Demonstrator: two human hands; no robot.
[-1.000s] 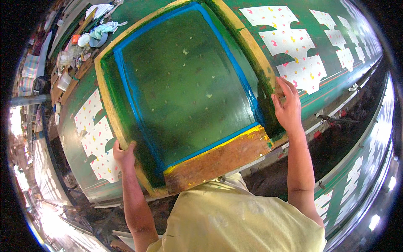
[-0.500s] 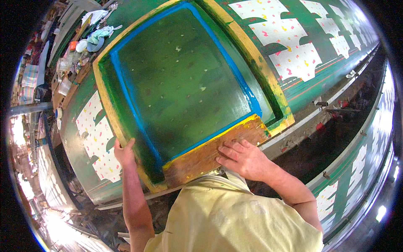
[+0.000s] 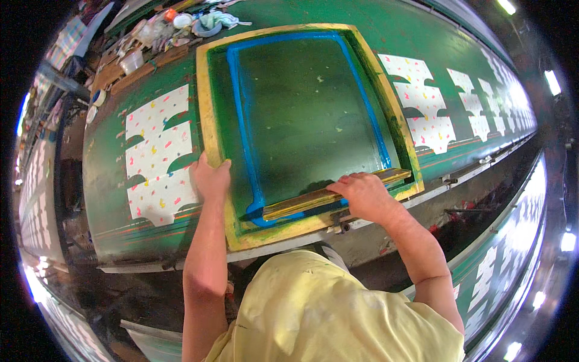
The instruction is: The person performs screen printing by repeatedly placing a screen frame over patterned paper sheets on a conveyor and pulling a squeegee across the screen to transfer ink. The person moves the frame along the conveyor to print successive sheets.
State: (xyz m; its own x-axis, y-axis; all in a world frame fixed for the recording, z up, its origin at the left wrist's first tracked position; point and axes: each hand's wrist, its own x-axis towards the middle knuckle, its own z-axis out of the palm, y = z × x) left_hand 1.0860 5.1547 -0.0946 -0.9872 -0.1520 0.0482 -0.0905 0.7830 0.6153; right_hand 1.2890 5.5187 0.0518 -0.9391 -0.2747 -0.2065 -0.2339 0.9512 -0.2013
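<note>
A screen-printing frame point(image 3: 203, 96) with yellow wooden edges and dark green mesh point(image 3: 301, 120) lies on a green table, lined with blue ink point(image 3: 240, 114) along its inner sides. My left hand point(image 3: 210, 177) grips the frame's left edge near the lower part. My right hand point(image 3: 365, 194) is closed on a long wooden squeegee point(image 3: 289, 206) standing on edge across the near end of the mesh, fingertips over its top. White cut fabric pieces with small coloured prints lie left point(image 3: 157, 157) and right point(image 3: 422, 96) of the frame.
The green table point(image 3: 392, 24) runs on to the right with rows of more pieces. A metal rail point(image 3: 452, 181) follows its near edge. Cups point(image 3: 131, 63), rags point(image 3: 223, 21) and boards clutter the back left. Another table point(image 3: 488, 271) is at the lower right, past a dark gap.
My right hand has left the frame's right edge for the squeegee, which has tilted from showing its broad face to its narrow edge. My left hand still holds the frame. The view has shifted.
</note>
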